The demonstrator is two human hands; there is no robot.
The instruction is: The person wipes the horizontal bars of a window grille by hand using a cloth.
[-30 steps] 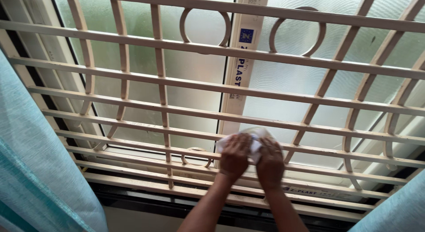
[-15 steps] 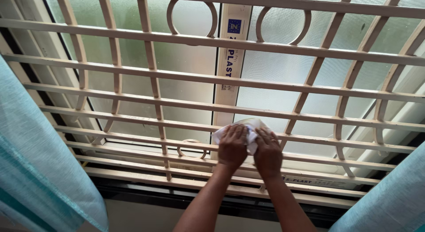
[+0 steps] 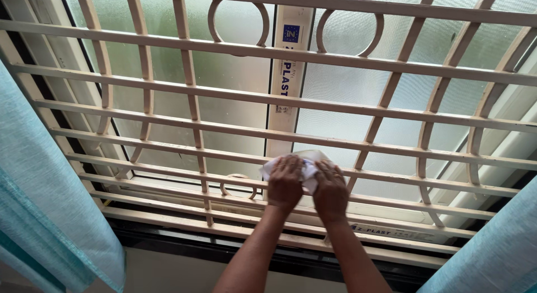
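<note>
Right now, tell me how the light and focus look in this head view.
Head view: daylight comes through the frosted glass, backlighting the cream window grille; both hands on the white cloth read dark and slightly soft; the wide lens bows the bars; the teal curtain at the edges is evenly lit, no hard glare.
</note>
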